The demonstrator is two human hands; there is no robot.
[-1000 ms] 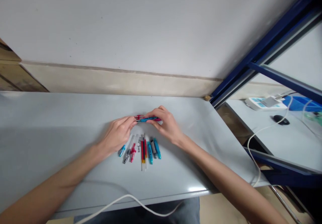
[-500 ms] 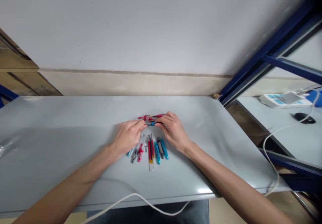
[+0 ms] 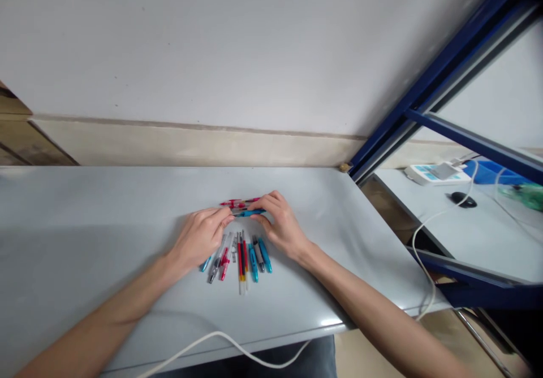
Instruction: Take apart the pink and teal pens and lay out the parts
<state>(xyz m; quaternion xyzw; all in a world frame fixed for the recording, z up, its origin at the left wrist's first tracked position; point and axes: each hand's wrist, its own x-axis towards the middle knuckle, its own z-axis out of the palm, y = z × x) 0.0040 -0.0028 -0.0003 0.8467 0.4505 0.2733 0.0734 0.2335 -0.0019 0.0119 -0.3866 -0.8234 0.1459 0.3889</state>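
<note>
Blue slim plastic pen (image 3: 248, 214) we pinch between our left hand (image 3: 201, 232) and right hand (image 3: 281, 225) over the smooth grey table (image 3: 114, 197), its ends hidden by our fingers (image 3: 268, 202), which also partly cover slender red plastic pens (image 3: 231, 203) behind.

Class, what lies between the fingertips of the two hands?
In the head view, a blue pen piece spans from left hand to right hand.

Refills (image 3: 241, 262) lie between pen parts (image 3: 253, 266) on the table (image 3: 106, 197); rightward (on another desk (image 3: 487, 242)) lies a mouse (image 3: 464, 200).
</note>
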